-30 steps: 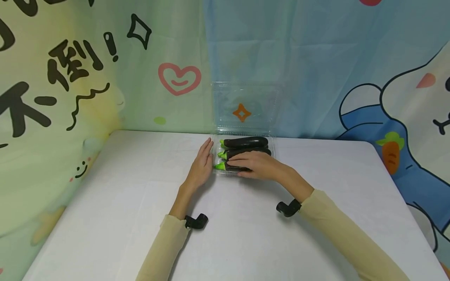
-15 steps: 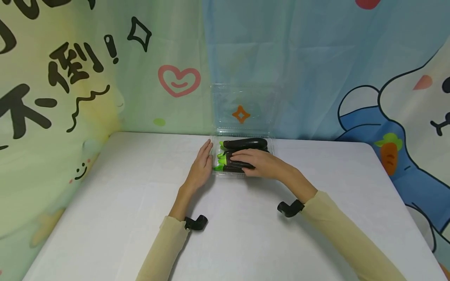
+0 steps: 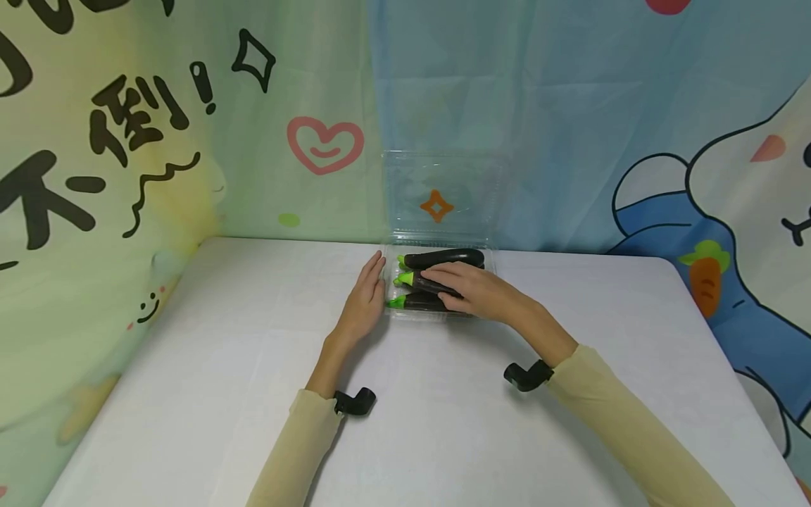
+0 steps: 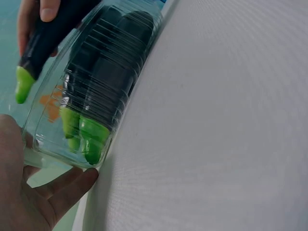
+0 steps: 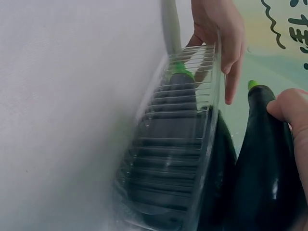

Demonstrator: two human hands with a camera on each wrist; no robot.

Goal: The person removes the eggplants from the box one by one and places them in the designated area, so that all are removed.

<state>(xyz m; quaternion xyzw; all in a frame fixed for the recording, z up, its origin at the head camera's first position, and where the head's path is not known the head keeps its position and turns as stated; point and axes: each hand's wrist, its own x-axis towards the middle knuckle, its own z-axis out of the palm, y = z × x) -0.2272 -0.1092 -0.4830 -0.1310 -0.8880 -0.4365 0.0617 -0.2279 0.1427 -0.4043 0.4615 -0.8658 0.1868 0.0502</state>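
Note:
A clear plastic clamshell box (image 4: 36,144) stands at the table's far edge, its lid (image 3: 405,176) raised. In the head view, a dark eggplant with a green stem (image 3: 421,303) lies along its front side, and another eggplant (image 3: 443,258) lies at the back. Over the middle of the box, my right hand (image 3: 478,289) holds a further eggplant (image 3: 433,286) between thumb and fingers, raised above the rim in the left wrist view. My left hand (image 3: 364,299) rests against the box's left end with its fingers extended.
A white cloth covers the table (image 3: 405,422). Right behind it hangs a printed backdrop (image 3: 557,141) with cartoon drawings. Black wrist cameras sit on the left wrist (image 3: 355,402) and the right wrist (image 3: 528,375).
My right hand has lifted an eggplant from the front of the box and carried it back over the middle, shifting slightly right. The left hand has stayed at the box's end.

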